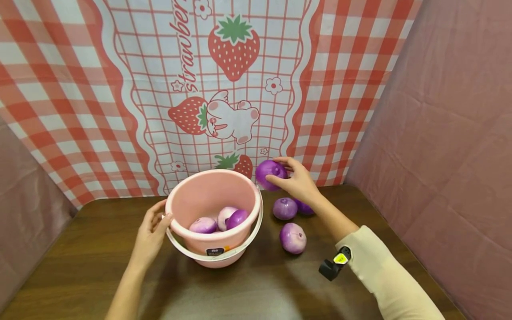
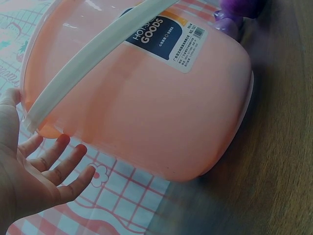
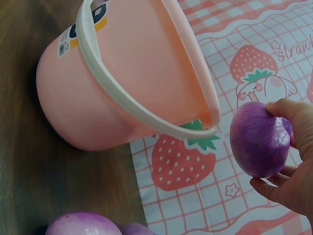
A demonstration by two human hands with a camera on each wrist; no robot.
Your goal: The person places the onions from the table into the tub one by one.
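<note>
A pink bucket [image 1: 216,186] stands upright on the table, and several purple onions [image 1: 203,225] lie inside it. My left hand [image 1: 150,233] holds the bucket's rim at the left, near the handle joint. In the left wrist view that hand [image 2: 39,171] has its thumb at the rim and its other fingers spread below. Beyond the bucket's right rim, my right hand [image 1: 298,180] grips a purple onion [image 1: 266,175] in the air. The right wrist view shows this onion [image 3: 259,142] between thumb and fingers, apart from the bucket.
Right of the bucket, a pale purple onion [image 1: 293,238] lies on the wooden table [image 1: 240,293], with a darker onion [image 1: 285,209] and another onion [image 1: 305,207] behind it. The white bucket handle [image 1: 256,231] hangs down in front. A strawberry-print cloth [image 1: 276,115] hangs behind the table.
</note>
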